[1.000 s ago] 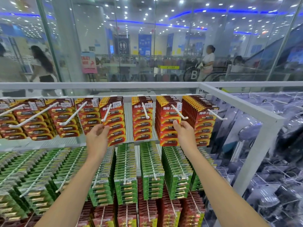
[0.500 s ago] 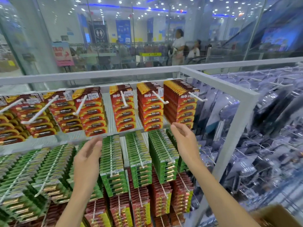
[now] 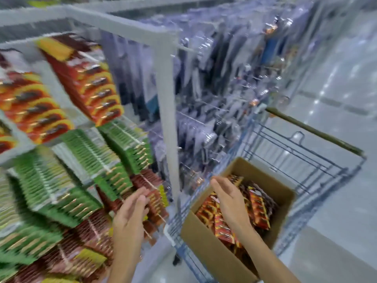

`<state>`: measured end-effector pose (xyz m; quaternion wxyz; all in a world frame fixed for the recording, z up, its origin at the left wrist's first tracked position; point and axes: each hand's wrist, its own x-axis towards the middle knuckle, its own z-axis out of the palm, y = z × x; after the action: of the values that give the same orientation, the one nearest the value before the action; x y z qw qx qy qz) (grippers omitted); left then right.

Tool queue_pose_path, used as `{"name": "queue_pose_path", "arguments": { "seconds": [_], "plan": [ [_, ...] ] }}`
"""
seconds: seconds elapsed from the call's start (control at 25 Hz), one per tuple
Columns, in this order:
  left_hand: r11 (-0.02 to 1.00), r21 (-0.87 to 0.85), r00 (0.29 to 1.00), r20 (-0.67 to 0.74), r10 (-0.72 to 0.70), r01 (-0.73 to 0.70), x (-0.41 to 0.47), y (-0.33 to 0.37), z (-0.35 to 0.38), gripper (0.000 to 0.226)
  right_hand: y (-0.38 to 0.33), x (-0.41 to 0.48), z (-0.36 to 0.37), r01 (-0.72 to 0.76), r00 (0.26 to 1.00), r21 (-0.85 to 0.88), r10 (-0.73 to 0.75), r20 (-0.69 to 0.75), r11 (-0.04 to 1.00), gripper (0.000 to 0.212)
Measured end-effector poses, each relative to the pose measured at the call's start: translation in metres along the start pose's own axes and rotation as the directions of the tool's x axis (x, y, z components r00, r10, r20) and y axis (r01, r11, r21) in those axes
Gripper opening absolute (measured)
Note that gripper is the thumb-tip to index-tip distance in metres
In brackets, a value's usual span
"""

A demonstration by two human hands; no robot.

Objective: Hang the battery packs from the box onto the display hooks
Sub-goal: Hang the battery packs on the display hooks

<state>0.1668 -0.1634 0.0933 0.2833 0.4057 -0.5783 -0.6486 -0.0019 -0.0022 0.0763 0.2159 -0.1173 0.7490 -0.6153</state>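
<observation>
Down at my right, inside a wire cart (image 3: 306, 160), the cardboard box (image 3: 206, 248) stands open, with red and orange battery packs (image 3: 258, 209) lying loose in it. My right hand (image 3: 228, 199) hovers over the box's near-left part, just above the packs, fingers straight and close together, holding nothing; I cannot tell whether it touches them. My left hand (image 3: 130, 213) is left of the box, apart from it, fingers straight and empty, in front of the dark red packs (image 3: 151, 193) low on the rack. The two hands are apart, with the rack's grey post (image 3: 167, 111) standing between and beyond them. Higher on the rack hang green packs (image 3: 85, 160) and above them red packs (image 3: 91, 82), all smeared by blur. Clear-bagged goods (image 3: 214, 78) hang right of the post.

Half a second ago both hands were up before the red and green rows and only a corner of the box showed at bottom right. Now the view has swung down and right, the whole box is in sight, and my right hand has crossed over it.
</observation>
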Motion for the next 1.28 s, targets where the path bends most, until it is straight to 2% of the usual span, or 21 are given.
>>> {"name": "queue_pose_path", "arguments": {
  "seconds": [0.12,0.32,0.4,0.48,0.52,0.6,0.68,0.8,0.96,1.0,1.08,1.12,1.2,1.28],
  "plan": [
    [0.993,0.019,0.988,0.108,-0.115,0.113,0.002,-0.035,0.058,0.020,0.034,0.004,-0.050,-0.090,0.990,-0.052,0.083,-0.111,0.995,0.016],
    [0.946,0.185,0.919,0.249,-0.307,0.266,0.011,-0.096,0.148,0.016,0.090,0.013,-0.117,-0.269,0.938,-0.052,0.249,-0.240,0.962,0.028],
    [0.909,0.305,0.887,0.275,-0.370,0.284,0.021,-0.124,0.179,0.014,0.109,0.018,-0.136,-0.337,0.913,-0.044,0.315,-0.259,0.941,0.032],
    [0.853,0.368,0.849,0.240,-0.471,0.370,0.033,-0.149,0.211,0.015,0.122,0.022,-0.150,-0.376,0.903,-0.061,0.350,-0.249,0.925,0.027],
    [0.809,0.357,0.808,0.200,-0.554,0.467,0.040,-0.160,0.228,0.020,0.127,0.024,-0.155,-0.395,0.897,-0.071,0.368,-0.243,0.916,0.023],
    [0.665,0.240,0.645,0.163,-0.746,0.708,0.053,-0.178,0.261,0.035,0.138,0.028,-0.163,-0.432,0.884,-0.073,0.407,-0.231,0.899,0.023],
    [0.510,0.122,0.493,0.143,-0.858,0.852,0.062,-0.195,0.287,0.046,0.146,0.034,-0.170,-0.464,0.872,-0.071,0.440,-0.215,0.883,0.025],
    [0.401,-0.014,0.401,0.060,-0.914,0.916,0.070,-0.205,0.322,0.055,0.152,0.040,-0.181,-0.482,0.866,-0.071,0.462,-0.191,0.873,0.020],
    [0.356,-0.205,0.352,-0.059,-0.934,0.911,0.080,-0.217,0.346,0.053,0.159,0.044,-0.195,-0.485,0.868,-0.092,0.466,-0.170,0.870,0.017],
    [0.384,-0.205,0.377,-0.073,-0.923,0.900,0.082,-0.224,0.346,0.049,0.161,0.044,-0.198,-0.493,0.864,-0.098,0.472,-0.176,0.864,0.015],
    [0.398,-0.302,0.383,-0.109,-0.917,0.866,0.082,-0.232,0.345,0.029,0.161,0.047,-0.203,-0.506,0.856,-0.098,0.484,-0.184,0.857,0.013],
    [0.402,-0.309,0.382,-0.127,-0.915,0.862,0.079,-0.237,0.344,0.024,0.162,0.049,-0.205,-0.511,0.853,-0.096,0.489,-0.184,0.854,0.013],
    [0.444,-0.249,0.425,-0.127,-0.896,0.861,0.068,-0.236,0.337,0.030,0.163,0.058,-0.206,-0.520,0.848,-0.104,0.497,-0.186,0.848,0.017],
    [0.461,-0.185,0.460,-0.050,-0.887,0.868,0.055,-0.227,0.326,0.039,0.168,0.073,-0.205,-0.533,0.841,-0.142,0.506,-0.190,0.834,0.024]
  ]
}}
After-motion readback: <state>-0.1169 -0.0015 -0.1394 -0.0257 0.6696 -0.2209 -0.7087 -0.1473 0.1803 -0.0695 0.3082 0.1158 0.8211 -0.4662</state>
